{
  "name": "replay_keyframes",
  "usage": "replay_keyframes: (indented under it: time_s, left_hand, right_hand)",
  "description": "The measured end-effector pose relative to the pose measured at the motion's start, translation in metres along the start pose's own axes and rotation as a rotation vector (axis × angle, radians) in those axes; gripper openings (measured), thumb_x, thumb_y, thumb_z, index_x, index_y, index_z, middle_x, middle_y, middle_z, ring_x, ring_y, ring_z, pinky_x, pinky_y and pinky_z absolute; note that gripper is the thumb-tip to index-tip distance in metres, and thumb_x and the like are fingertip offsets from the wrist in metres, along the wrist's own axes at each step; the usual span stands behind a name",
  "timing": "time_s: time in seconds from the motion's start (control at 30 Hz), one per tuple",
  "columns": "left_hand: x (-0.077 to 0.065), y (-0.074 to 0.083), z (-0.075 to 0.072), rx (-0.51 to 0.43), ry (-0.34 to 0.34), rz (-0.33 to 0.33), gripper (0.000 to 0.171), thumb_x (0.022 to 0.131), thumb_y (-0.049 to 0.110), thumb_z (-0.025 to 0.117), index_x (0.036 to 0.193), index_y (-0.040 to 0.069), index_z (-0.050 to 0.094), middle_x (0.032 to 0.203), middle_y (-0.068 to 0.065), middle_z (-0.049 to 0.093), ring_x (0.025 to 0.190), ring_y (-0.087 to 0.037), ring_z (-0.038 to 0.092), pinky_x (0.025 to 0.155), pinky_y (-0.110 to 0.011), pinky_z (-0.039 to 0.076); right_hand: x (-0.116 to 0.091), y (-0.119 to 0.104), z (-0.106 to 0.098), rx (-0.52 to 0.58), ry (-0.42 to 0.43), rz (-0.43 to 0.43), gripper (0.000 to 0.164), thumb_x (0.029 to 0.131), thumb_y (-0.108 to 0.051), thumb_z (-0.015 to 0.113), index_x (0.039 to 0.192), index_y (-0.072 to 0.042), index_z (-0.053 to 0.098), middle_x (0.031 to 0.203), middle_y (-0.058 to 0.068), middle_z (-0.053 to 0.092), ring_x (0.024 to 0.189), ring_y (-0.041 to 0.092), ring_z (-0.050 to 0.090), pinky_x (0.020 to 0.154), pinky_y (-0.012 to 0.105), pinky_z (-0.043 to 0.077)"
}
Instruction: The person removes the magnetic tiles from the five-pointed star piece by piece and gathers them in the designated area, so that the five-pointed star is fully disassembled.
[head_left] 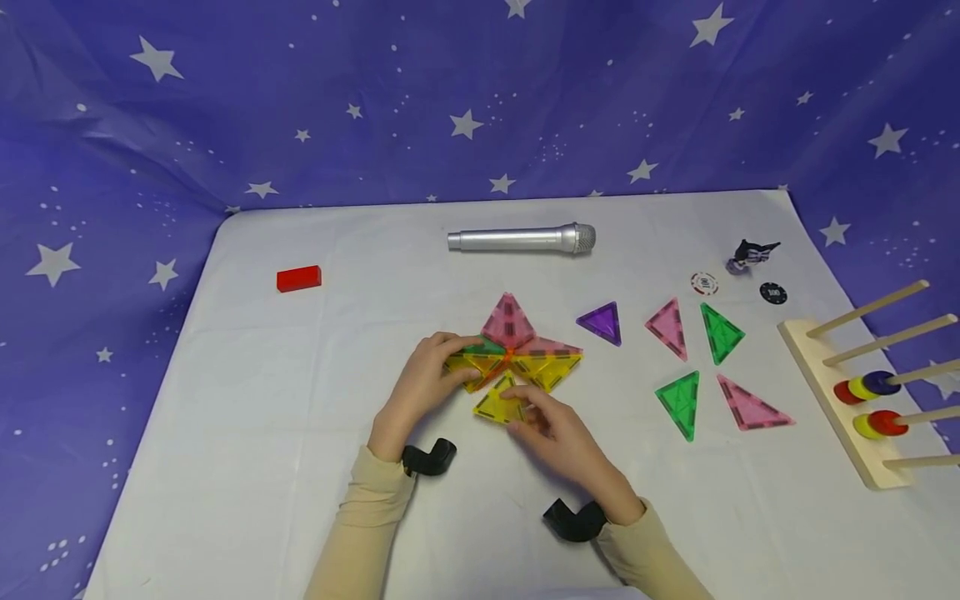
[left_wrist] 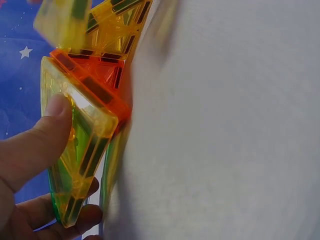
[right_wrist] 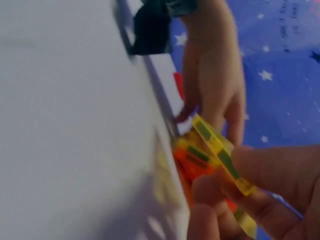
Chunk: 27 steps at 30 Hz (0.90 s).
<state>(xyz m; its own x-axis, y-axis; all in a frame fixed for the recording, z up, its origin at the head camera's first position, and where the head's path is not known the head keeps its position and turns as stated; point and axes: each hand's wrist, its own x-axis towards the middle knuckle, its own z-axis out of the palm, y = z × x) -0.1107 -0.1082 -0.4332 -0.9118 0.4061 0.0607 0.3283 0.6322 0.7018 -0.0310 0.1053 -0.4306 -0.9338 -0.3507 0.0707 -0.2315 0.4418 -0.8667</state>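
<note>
While my left hand grips the joined tiles on the desk, I should, in my judgement, bring the yellow triangle, which my right hand pinches near them, slowly and edge to edge.

Tile cluster lay on the worktop, single tile was before it, microphone lay behind, block sat back left, loose tiles spread to the right, chips and figurine were behind those, peg rack stood far right.
</note>
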Motion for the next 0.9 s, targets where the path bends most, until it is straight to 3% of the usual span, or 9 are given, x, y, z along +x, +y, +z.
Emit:
replay_keyframes:
  time_s: [0.1,0.27,0.4,0.63,0.9]
  left_hand:
    - [0.000,0.000,-0.001,0.000,-0.004,-0.005,0.041,0.081,0.027,0.068,0.120,0.017,0.060,0.113,-0.012,0.055,0.103,-0.029,0.048,0.088,-0.044,0.038]
    - [0.000,-0.001,-0.001,-0.013,-0.017,-0.013,0.041,0.081,0.027,0.068,0.120,0.017,0.060,0.113,-0.010,0.055,0.104,-0.028,0.048,0.089,-0.043,0.038]
    - [0.000,-0.001,-0.001,-0.016,-0.021,-0.021,0.041,0.081,0.028,0.068,0.120,0.018,0.060,0.113,-0.010,0.055,0.103,-0.027,0.048,0.089,-0.042,0.038]
    - [0.000,-0.003,0.000,-0.025,-0.023,-0.027,0.042,0.081,0.028,0.068,0.120,0.017,0.060,0.113,-0.010,0.055,0.103,-0.027,0.047,0.089,-0.042,0.037]
    - [0.000,-0.005,-0.001,-0.045,-0.033,-0.034,0.042,0.081,0.029,0.068,0.121,0.018,0.060,0.111,-0.010,0.054,0.101,-0.026,0.047,0.086,-0.041,0.038]
  right_hand:
    - [-0.010,0.003,-0.011,0.062,0.004,-0.003,0.035,0.084,-0.006,0.064,0.116,-0.015,0.055,0.107,0.000,0.060,0.078,0.013,0.055,0.066,0.027,0.047]
    - [-0.030,-0.002,-0.044,0.055,0.085,0.023,0.036,0.082,0.006,0.061,0.117,-0.003,0.054,0.109,0.013,0.058,0.082,0.020,0.056,0.064,0.028,0.048]
    - [-0.047,0.004,-0.070,0.014,0.151,0.095,0.036,0.083,0.009,0.058,0.118,0.002,0.052,0.108,0.018,0.055,0.080,0.019,0.055,0.059,0.025,0.047]
    - [-0.066,0.045,-0.086,-0.068,0.167,0.240,0.038,0.088,0.000,0.056,0.125,-0.001,0.046,0.095,0.013,0.052,0.058,0.014,0.047,0.048,0.023,0.039]
    - [-0.067,0.046,-0.088,-0.150,0.132,0.335,0.041,0.090,-0.016,0.057,0.127,-0.007,0.043,0.061,0.000,0.040,0.049,0.008,0.035,0.045,0.023,0.031]
